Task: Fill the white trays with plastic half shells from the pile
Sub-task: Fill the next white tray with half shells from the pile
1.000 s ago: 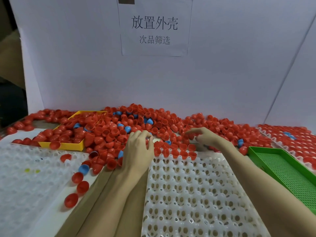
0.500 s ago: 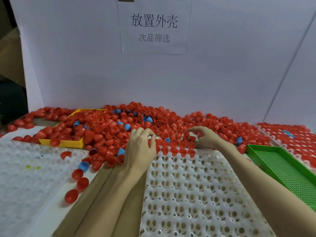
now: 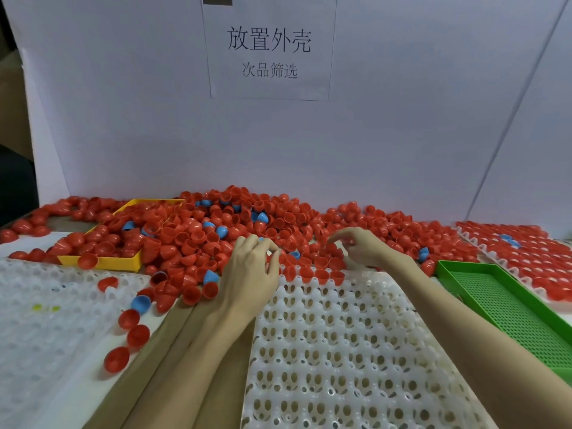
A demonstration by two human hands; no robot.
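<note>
A white backboard (image 3: 402, 119) is seen across the far side, with a paper sign (image 3: 269, 48) printed in Chinese characters at twelve o'clock. Along its foot, from nine o'clock to three o'clock, a wide pile of red half shells (image 3: 247, 224) is spread, with a few blue half shells (image 3: 211, 276) mixed in. At the centre and towards six o'clock, a white tray with rows of round pockets (image 3: 356, 351) is laid; only its far row is filled with red shells (image 3: 322, 275). A second white tray (image 3: 46, 320) lies at eight o'clock, almost bare. A full tray (image 3: 532, 258) sits at three o'clock, a green mesh tray (image 3: 507, 301) at four o'clock, and a yellow tray (image 3: 102, 261), half buried, at ten o'clock.

The left hand (image 3: 250, 274) is held at the tray's far edge, fingers curled; whether a shell is pinched cannot be told. The right hand (image 3: 362, 246) hovers at one o'clock, fingers loosely bent over the pile, and its grip likewise cannot be told.

The shells are judged light, thin, stiff and smooth, so slipping and rolling are likely. Each is best taken by the rim, between thumb and fingertip, and dropped dome down.
</note>
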